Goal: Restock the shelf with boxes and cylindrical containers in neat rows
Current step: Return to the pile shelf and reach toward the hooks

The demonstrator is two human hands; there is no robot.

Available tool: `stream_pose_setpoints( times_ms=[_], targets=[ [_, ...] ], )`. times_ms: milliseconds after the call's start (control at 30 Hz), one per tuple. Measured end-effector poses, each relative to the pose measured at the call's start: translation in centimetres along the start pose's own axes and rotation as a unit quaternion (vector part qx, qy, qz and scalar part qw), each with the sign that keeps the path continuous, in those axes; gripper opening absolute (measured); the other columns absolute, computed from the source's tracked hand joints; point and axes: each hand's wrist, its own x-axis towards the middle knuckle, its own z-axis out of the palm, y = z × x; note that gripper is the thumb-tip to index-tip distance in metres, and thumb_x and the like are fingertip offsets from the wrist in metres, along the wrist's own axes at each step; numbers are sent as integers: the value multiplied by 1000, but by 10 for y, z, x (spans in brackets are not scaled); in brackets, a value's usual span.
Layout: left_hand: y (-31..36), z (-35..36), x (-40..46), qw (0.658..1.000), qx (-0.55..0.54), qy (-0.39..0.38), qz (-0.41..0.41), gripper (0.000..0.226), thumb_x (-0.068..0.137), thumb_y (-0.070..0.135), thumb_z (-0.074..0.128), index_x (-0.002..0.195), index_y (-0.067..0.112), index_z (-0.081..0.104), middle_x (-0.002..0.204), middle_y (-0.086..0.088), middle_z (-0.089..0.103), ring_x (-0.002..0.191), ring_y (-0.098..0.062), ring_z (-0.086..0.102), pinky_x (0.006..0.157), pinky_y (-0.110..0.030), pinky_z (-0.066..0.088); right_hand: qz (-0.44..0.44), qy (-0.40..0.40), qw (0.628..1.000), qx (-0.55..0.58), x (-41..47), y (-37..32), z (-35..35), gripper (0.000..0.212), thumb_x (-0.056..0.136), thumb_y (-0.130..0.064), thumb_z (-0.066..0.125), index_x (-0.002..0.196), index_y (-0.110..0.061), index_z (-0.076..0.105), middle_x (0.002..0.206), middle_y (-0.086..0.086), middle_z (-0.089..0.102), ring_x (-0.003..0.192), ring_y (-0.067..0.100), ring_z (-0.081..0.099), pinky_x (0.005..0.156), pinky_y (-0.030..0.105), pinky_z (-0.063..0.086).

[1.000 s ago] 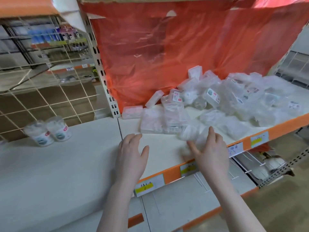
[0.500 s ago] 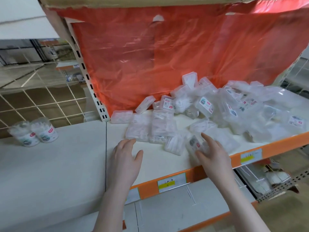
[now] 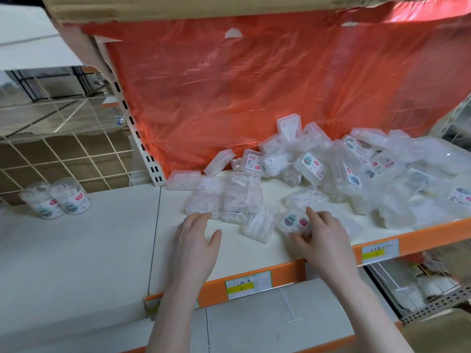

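A loose heap of clear plastic boxes [image 3: 339,171] with white contents lies on the white shelf [image 3: 242,250] with an orange front edge, spreading from the middle to the right. My right hand [image 3: 323,238] grips one small clear box with a printed label [image 3: 294,221] near the shelf's front. My left hand [image 3: 197,240] hovers flat over the shelf, fingers relaxed, its fingertips close to several flat boxes [image 3: 224,200]. Two cylindrical containers [image 3: 57,200] stand side by side on the neighbouring shelf at the left.
An orange plastic sheet [image 3: 254,98] hangs behind the heap. A wire grid [image 3: 63,154] backs the left shelf, with a perforated upright [image 3: 137,138] between the two bays. Cardboard [image 3: 178,8] lies overhead. A lower shelf [image 3: 267,314] juts out below, with price tags [image 3: 247,284] on the orange edge.
My right hand has taken a labelled box out of the heap and drawn it towards the shelf front. My left hand stayed hovering at about the same spot.
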Motion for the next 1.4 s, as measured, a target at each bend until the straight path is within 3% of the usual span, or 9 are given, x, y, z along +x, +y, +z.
stream_pose_setpoints(
  times_ms=[100,233,367,500,600,733,1000,1167,1400],
  targets=[
    [0,-1,1,1000,3,-2,1,43,89,21,60,130,14,54,134,-2,50,125,-20,43,101,-27,32,4,-38,998,-45,2,-5,4,71,62,-35,78,122,-4,56,98,16,58,91,37,54,75,40,42],
    [2,1,1,1000,0,-11,6,43,89,22,59,132,15,53,135,0,49,126,-18,41,101,-25,31,22,-58,996,-68,3,-10,5,55,68,-33,69,114,-9,54,100,11,54,97,33,49,78,37,38],
    [11,9,-1,999,13,-31,30,45,91,27,56,134,17,50,137,2,47,127,-16,39,103,-26,30,22,-35,998,-51,1,-8,2,69,70,-29,68,133,-10,45,112,11,52,104,31,45,85,36,36],
    [23,20,-4,997,20,-50,54,45,93,34,53,134,18,49,136,3,47,126,-16,40,103,-27,32,18,9,999,-36,1,-1,-5,72,64,-22,76,129,-3,51,107,18,56,98,37,48,81,41,39],
    [33,30,-4,996,25,-61,53,49,91,45,51,133,20,50,134,2,48,123,-17,41,100,-28,35,22,39,998,-40,1,8,-10,72,58,-18,79,123,0,55,100,20,58,93,40,52,76,42,44],
    [49,42,-5,993,66,-85,42,77,76,73,33,132,22,48,127,1,52,119,-19,45,97,-30,38,33,67,996,-42,-2,21,-17,71,55,-15,81,120,1,57,96,20,59,90,40,54,71,43,47],
    [79,51,-4,982,182,-58,-2,69,75,74,51,116,18,51,119,-3,53,113,-22,49,89,-31,39,24,90,995,-44,-5,37,-26,67,55,-14,82,116,1,58,92,17,59,86,40,54,71,43,47],
    [85,52,-5,977,201,-69,-6,57,81,59,56,121,19,49,123,-3,51,116,-21,47,92,-30,37,10,105,994,-40,-7,45,-31,67,52,-14,82,113,1,59,85,15,58,80,38,54,67,41,47],
    [75,28,-1,967,200,-160,0,54,79,40,57,128,21,47,133,-3,44,123,-24,41,97,-31,35,2,115,993,-31,-10,51,-35,65,54,-14,81,113,1,59,87,15,57,82,38,55,65,39,46]
  ],
)
